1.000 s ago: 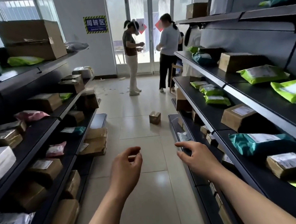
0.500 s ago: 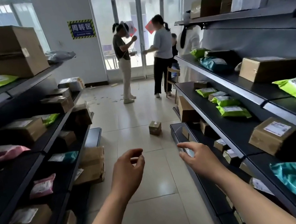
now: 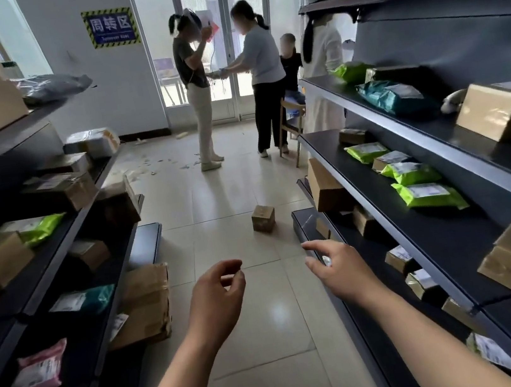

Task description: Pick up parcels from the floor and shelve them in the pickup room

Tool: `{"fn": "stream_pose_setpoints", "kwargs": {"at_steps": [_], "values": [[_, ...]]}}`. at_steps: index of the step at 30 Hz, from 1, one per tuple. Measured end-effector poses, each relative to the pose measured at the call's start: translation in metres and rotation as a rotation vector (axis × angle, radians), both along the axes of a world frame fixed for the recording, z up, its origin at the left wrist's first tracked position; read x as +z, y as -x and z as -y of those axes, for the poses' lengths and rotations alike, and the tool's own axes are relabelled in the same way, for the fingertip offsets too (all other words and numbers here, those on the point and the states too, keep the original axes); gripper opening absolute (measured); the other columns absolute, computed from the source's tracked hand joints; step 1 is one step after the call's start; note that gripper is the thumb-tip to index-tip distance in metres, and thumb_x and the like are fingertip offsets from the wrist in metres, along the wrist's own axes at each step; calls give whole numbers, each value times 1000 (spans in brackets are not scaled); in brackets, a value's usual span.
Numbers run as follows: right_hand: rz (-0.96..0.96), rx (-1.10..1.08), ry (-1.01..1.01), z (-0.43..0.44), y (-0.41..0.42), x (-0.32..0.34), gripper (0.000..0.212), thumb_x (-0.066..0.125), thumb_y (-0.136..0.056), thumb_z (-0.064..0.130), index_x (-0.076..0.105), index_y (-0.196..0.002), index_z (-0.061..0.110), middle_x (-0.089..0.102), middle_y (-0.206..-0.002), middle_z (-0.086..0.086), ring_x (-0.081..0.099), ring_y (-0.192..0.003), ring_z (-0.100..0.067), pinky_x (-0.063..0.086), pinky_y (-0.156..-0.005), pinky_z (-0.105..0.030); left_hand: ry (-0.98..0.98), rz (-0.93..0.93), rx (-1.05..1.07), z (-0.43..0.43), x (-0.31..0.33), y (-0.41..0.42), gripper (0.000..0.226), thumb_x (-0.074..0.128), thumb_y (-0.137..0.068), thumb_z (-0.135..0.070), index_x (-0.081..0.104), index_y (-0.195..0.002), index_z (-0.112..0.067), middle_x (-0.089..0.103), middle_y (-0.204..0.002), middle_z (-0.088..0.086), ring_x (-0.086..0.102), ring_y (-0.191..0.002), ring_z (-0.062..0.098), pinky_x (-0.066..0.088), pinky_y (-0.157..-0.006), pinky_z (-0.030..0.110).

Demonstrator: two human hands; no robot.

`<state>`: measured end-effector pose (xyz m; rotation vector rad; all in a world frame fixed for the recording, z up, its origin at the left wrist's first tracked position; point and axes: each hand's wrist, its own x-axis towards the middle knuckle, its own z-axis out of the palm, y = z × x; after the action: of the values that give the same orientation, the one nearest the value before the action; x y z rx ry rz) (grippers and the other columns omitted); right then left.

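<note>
A small brown cardboard parcel (image 3: 263, 218) stands alone on the tiled floor in the aisle, ahead of me and close to the right shelf's foot. My left hand (image 3: 217, 295) is held out low over the floor, fingers loosely curled, holding nothing. My right hand (image 3: 336, 267) is stretched forward beside it with the fingers apart and empty. Both hands are well short of the parcel. Dark shelves on the left (image 3: 56, 243) and right (image 3: 414, 202) carry boxes and green, pink and teal mailer bags.
Several people stand at the glass doors (image 3: 229, 74) at the aisle's far end, next to a wooden chair (image 3: 290, 125). Paper scraps litter the floor near them. A large crumpled box (image 3: 146, 304) leans at the left shelf's base. The aisle is narrow.
I have walked forward down the aisle; the floor parcel and the people are nearer. Both hands stay held out and empty.
</note>
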<state>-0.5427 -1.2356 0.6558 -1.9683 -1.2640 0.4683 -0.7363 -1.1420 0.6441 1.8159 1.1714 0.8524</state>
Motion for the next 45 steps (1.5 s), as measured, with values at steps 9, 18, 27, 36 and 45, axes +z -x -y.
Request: {"fn": "stream_pose_setpoints", "kwargs": {"at_steps": [9, 18, 27, 36, 45], "values": [[-34, 13, -14, -133, -117, 5, 35, 55, -90, 24, 60, -124, 20, 61, -127, 3, 52, -121, -11, 42, -104, -33, -4, 0, 48, -133, 3, -114, 20, 59, -89, -17, 70, -106, -19, 71, -98, -8, 65, -88, 3, 47, -72, 17], [-3, 29, 24, -253, -209, -5, 33, 55, -90, 24, 61, -123, 20, 62, -125, 1, 55, -114, -12, 44, -101, -31, 18, -3, 89, -239, -7, -199, 19, 59, -89, -18, 69, -106, -21, 70, -97, -10, 64, -86, 1, 46, -70, 13], [-27, 16, 55, -386, -261, -27, 33, 55, -91, 25, 61, -123, 21, 63, -125, 3, 55, -104, -7, 44, -99, -29, 92, -9, 75, -375, -32, -255, 19, 59, -89, -19, 69, -106, -21, 71, -97, -10, 64, -87, 1, 46, -71, 14], [-105, -89, 30, -540, -297, -25, 34, 52, -93, 25, 58, -127, 22, 59, -130, 5, 50, -122, -11, 38, -95, -21, 82, -58, -16, -547, -20, -299, 20, 58, -90, -21, 69, -107, -23, 70, -98, -14, 63, -88, -1, 45, -71, 16], [-119, -184, 53, -633, -338, -44, 36, 52, -93, 24, 56, -129, 21, 57, -133, 3, 48, -125, -12, 37, -99, -23, 95, -99, -74, -655, -32, -348, 21, 58, -90, -20, 69, -108, -22, 70, -99, -13, 62, -86, -4, 44, -67, 14]]}}
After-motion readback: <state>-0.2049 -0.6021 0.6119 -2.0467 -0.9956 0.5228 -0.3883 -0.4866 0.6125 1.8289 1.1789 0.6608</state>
